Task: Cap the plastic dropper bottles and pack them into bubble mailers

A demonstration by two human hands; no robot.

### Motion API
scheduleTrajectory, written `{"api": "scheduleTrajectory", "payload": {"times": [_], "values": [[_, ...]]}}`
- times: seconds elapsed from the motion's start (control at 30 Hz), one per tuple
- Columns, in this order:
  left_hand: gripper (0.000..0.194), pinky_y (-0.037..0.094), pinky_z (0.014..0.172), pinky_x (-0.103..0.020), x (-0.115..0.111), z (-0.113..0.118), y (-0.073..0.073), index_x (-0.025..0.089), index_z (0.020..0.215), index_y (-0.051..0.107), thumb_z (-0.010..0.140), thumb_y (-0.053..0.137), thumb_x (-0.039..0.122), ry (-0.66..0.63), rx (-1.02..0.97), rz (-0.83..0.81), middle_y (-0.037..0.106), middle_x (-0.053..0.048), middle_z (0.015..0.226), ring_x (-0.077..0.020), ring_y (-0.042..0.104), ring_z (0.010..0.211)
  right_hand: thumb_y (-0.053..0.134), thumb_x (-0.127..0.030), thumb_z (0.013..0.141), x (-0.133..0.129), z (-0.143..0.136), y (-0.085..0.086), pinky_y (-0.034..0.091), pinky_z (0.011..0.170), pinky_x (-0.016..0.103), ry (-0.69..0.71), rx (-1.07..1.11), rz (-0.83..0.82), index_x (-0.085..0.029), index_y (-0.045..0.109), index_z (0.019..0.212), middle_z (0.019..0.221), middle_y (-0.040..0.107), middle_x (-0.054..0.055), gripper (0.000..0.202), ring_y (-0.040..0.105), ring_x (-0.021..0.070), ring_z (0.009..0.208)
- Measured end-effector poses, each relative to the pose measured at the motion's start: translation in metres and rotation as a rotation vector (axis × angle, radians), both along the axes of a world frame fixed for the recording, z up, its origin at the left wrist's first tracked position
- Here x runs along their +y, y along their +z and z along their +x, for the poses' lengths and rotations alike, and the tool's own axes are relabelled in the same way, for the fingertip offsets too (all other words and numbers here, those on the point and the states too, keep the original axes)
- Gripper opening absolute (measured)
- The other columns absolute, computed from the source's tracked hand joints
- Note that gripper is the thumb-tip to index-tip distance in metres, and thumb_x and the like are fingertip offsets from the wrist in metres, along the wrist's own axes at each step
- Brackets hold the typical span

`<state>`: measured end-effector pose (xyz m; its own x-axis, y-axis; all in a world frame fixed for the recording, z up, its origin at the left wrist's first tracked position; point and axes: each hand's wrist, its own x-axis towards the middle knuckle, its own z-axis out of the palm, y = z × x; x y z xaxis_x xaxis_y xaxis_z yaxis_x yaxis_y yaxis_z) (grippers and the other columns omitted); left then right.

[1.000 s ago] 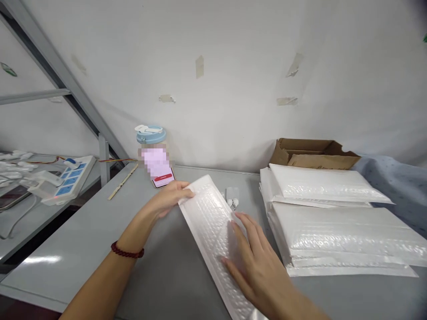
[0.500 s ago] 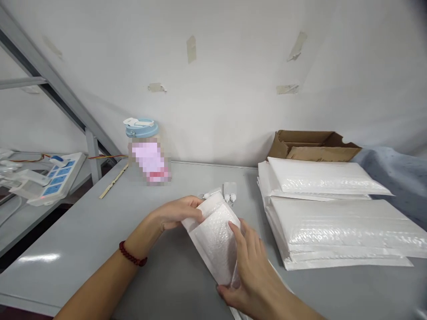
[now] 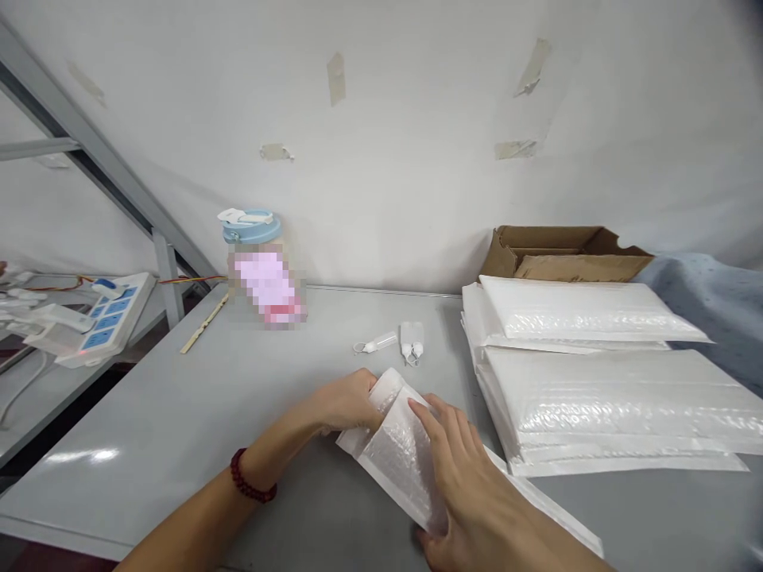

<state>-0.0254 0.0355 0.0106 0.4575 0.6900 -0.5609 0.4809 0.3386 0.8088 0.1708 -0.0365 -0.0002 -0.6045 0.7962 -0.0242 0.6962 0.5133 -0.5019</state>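
A white bubble mailer lies tilted between my two hands, its flap end pointing away from me. My left hand, with a dark red beaded bracelet at the wrist, is at the mailer's mouth. Its fingers reach into the opening and pinch the edge there; the fingertips are hidden. My right hand grips the mailer's right side, thumb below and fingers over the top. Just beyond the mailer lie a small clear bottle with a white cap and a pair of similar bottles side by side.
Piles of white bubble mailers lie on the right, before an open cardboard box. Another white mailer edge shows under my right forearm. A blue-lidded cup and a thin stick are at left, near a power strip.
My left hand has moved further into the mailer's mouth. The mailer and both hands have shifted slightly toward me, uncovering the single small bottle.
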Motion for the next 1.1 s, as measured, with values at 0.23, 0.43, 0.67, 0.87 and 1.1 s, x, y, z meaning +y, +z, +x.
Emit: {"api": "scheduleTrajectory", "payload": {"times": [0.23,0.43,0.67,0.87,1.1], "values": [[0.013,0.030,0.040,-0.018,-0.003,0.003,0.004,0.016,0.061,0.056,0.059,0.065,0.025,0.045,0.060,0.060,0.050,0.005,0.056,-0.0086,0.042,0.048,0.052,-0.009,0.055,0.000,0.001,0.005,0.041,0.092,0.049,-0.016,0.119,0.064,-0.017,0.005,0.138,0.129,0.035,0.017,0.096,0.040,0.0330,0.115],[0.015,0.031,0.041,-0.019,0.003,0.001,-0.001,0.015,0.064,0.059,0.062,0.066,0.028,0.087,0.065,0.154,0.048,0.005,0.054,-0.0096,0.043,0.048,0.054,-0.012,0.060,0.000,0.004,-0.004,0.043,0.090,0.050,-0.077,0.069,0.116,-0.019,0.008,0.139,0.127,0.041,0.015,0.092,0.043,0.0336,0.112],[0.027,0.047,0.078,-0.028,0.010,-0.017,0.023,0.014,0.087,0.062,0.075,0.061,0.039,0.305,0.010,0.335,0.065,-0.005,0.088,-0.0181,0.059,0.084,0.051,-0.010,0.059,-0.001,0.005,-0.006,0.043,0.089,0.047,-0.110,0.057,0.131,-0.019,0.011,0.139,0.126,0.042,0.014,0.090,0.044,0.0315,0.110],[0.041,0.049,0.069,-0.027,0.001,-0.009,0.015,0.013,0.081,0.068,0.082,0.056,0.053,0.043,-0.253,-0.135,0.069,-0.006,0.081,-0.0159,0.063,0.074,0.047,-0.008,0.054,-0.001,0.001,-0.012,0.041,0.091,0.047,-0.068,0.080,0.174,-0.015,0.013,0.139,0.128,0.042,0.016,0.092,0.042,0.0327,0.113],[0.050,0.032,0.043,-0.017,-0.002,0.002,-0.009,0.014,0.068,0.061,0.063,0.071,0.062,-0.102,-0.368,-0.325,0.053,0.005,0.056,-0.0049,0.042,0.045,0.044,-0.010,0.048,0.001,-0.002,-0.013,0.043,0.088,0.045,-0.009,0.051,0.170,-0.008,0.017,0.136,0.124,0.046,0.019,0.093,0.046,0.0328,0.110]]}}
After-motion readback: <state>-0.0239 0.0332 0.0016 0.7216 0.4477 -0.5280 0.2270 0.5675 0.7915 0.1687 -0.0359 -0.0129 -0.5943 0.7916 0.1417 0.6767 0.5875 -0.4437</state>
